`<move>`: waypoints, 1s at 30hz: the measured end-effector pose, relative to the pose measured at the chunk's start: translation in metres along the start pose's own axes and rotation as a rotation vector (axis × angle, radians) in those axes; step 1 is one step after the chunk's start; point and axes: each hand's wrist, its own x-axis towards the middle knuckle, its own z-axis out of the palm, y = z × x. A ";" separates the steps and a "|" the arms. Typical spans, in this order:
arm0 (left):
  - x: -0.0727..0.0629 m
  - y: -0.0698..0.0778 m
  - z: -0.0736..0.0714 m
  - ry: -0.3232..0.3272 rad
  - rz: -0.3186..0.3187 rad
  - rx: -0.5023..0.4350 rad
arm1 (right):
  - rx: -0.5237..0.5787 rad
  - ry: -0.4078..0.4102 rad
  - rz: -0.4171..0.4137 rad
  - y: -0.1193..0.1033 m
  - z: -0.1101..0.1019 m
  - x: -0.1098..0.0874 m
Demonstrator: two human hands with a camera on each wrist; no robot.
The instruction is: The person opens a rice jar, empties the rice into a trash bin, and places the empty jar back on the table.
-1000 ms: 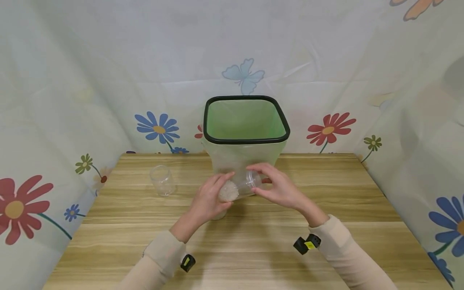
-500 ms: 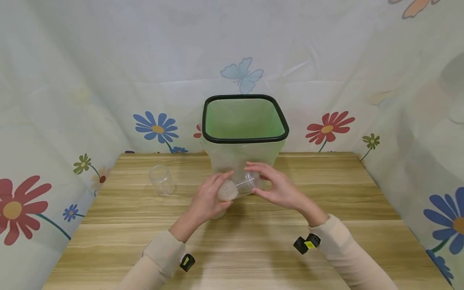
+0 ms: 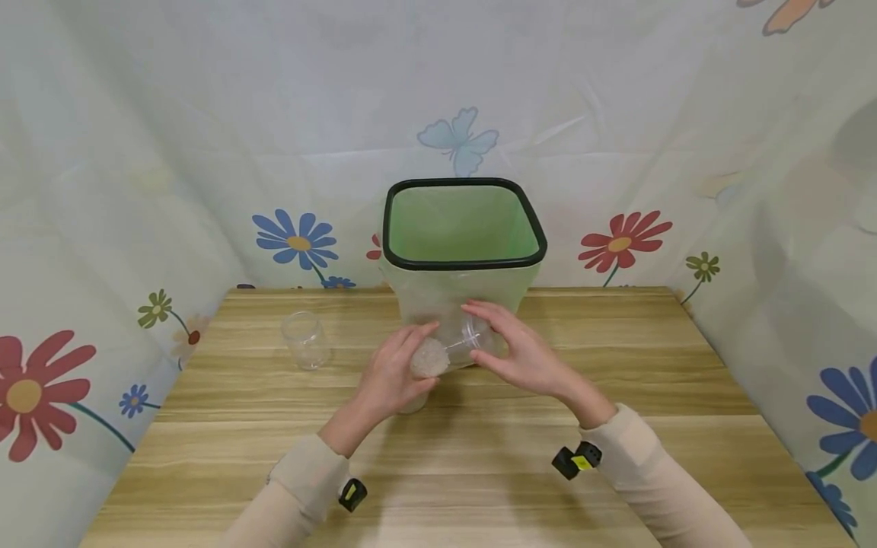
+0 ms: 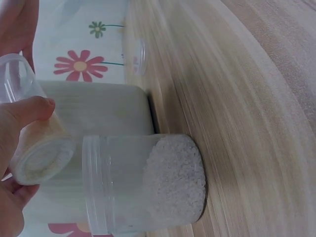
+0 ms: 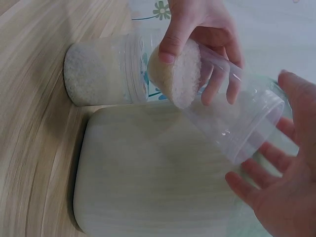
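My left hand grips a clear plastic jar round its base, with white, rice-like grains gathered at the bottom. Tilted on its side, the jar points its uncapped mouth to the right. My right hand is spread about that mouth, thumb and fingers apart; whether a fingertip touches the rim, I cannot tell. A second clear jar, partly filled with coarse white grains, stands upright on the table under the left hand. In the head view that hand mostly hides it.
Behind the hands stands a pale green bin with a black rim. An uncovered clear jar stands on the wooden table at the left. A clear round piece shows on the table in the left wrist view. Flowered cloth surrounds the table.
My right hand's fingers have spread a little and drawn slightly away from the jar's rim. The left hand and the tilted jar stay almost where they were.
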 end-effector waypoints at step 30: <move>-0.003 0.004 -0.002 0.021 0.028 0.036 | 0.087 -0.004 0.091 0.000 0.002 -0.002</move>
